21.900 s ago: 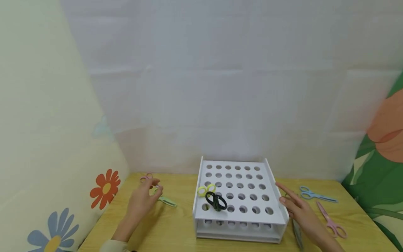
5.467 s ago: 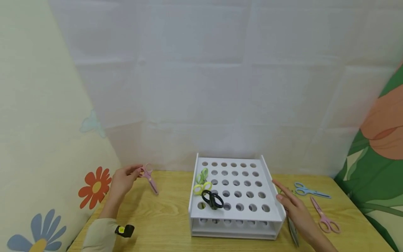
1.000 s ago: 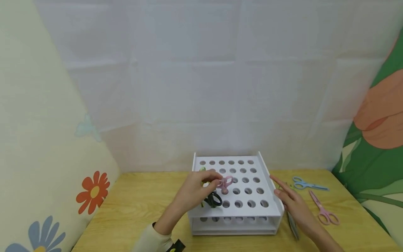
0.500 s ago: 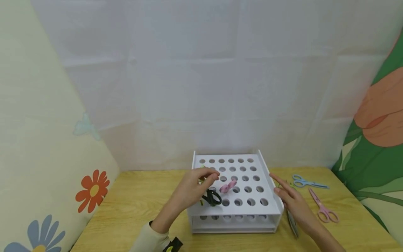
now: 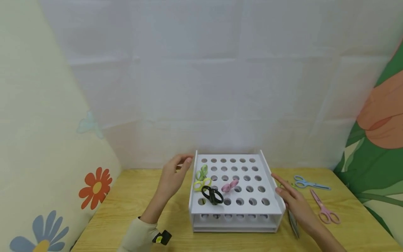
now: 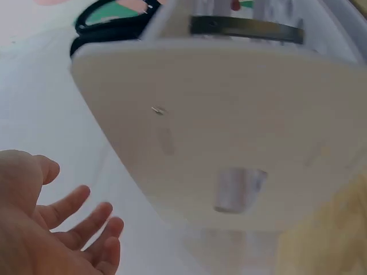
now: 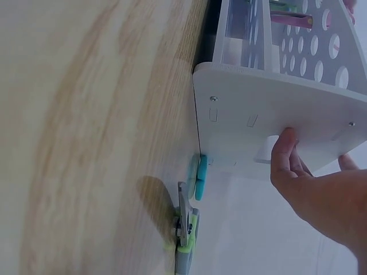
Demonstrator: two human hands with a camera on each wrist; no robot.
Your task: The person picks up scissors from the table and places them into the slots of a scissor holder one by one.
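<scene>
My left hand (image 5: 172, 176) holds nothing, its fingers loosely bent beside the rack's back left corner. In the left wrist view that hand (image 6: 60, 223) is apart from the rack's side panel (image 6: 172, 137). Straight fingers of my right hand (image 5: 297, 206) rest along the right side of the white holed rack (image 5: 242, 209); the right wrist view has its thumb near the slot there. Pink scissors (image 5: 230, 186) stand handles-up in a hole. Left of them, black scissors (image 5: 212, 195), yellow scissors (image 5: 202, 184) and green scissors (image 5: 202, 173) also stand in the rack.
Right of the rack, blue scissors (image 5: 311, 183) and another pair of pink scissors (image 5: 325, 209) lie on the wooden table (image 5: 141, 199). Shears with green-and-grey handles (image 7: 186, 229) lie close to my right hand. A white sheet (image 5: 189, 87) hangs behind.
Since earlier, green scissors, then pink scissors, went from the left of the table into the rack. My left hand let go of the pink pair and moved left. The right hand stayed.
</scene>
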